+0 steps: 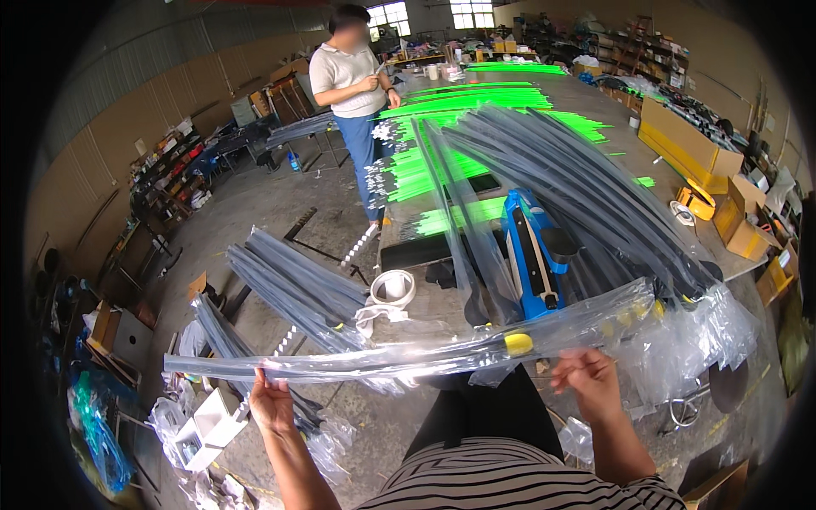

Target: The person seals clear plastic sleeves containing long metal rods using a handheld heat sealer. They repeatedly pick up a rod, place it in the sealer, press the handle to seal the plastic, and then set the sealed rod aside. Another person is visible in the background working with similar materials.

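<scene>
In front of me a long clear plastic sleeve lies across from left to right, with a dark, narrow length inside and a yellow piece near its right part. My left hand is closed on the sleeve near its left end, thumb and fingers pinching its lower edge. My right hand is beside the sleeve's right part, its fingers loosely bent and apart. Crumpled clear film bunches to the right of that hand. Beyond the sleeve, a blue and black tool stands on the table among plastic-wrapped dark lengths.
Bright green rods lie in stacks along the table. A white tape roll sits at its near left corner. More wrapped lengths rest at the left. Another person stands at the table's far left. Cardboard boxes line the right side.
</scene>
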`<state>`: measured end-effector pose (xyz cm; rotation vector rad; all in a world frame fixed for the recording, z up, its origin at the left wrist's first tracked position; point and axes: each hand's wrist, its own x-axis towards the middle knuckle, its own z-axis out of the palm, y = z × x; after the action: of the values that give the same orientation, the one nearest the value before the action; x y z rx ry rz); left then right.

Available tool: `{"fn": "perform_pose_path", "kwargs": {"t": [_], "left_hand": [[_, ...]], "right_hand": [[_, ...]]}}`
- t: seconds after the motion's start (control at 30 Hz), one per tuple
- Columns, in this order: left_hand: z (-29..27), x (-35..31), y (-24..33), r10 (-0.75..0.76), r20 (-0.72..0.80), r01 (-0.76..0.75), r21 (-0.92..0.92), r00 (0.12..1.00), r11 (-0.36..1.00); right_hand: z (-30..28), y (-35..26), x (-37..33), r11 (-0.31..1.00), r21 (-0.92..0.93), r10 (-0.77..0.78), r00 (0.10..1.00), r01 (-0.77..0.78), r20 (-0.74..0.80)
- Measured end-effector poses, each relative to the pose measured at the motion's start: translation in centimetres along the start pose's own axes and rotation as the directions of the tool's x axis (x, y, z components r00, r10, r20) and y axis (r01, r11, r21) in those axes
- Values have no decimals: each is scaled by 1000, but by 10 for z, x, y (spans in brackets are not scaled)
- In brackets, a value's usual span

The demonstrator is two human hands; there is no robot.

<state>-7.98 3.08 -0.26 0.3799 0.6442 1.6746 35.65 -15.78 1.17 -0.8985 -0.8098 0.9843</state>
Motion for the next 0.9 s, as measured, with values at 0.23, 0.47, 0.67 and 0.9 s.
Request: {"fn": "perform_pose_path", "kwargs": {"t": [0.23, 0.47, 0.67, 0.9], "left_hand": [[12, -17, -19, -47, 4, 47, 53, 999, 997], [22, -30, -18, 16, -31, -14, 72, 999, 997], [42, -37, -26, 13, 92, -24, 116, 996, 993], [62, -53, -70, -110, 194, 76, 174, 975, 982]], "right_hand": [[44, -1, 11, 926, 356, -144, 989, 125, 27], [31, 11, 6, 956, 274, -95, 994, 107, -58], [41, 14, -1, 960, 272, -22, 990, 60, -139], [46, 23, 0, 953, 283, -50, 976, 110, -213]]}}
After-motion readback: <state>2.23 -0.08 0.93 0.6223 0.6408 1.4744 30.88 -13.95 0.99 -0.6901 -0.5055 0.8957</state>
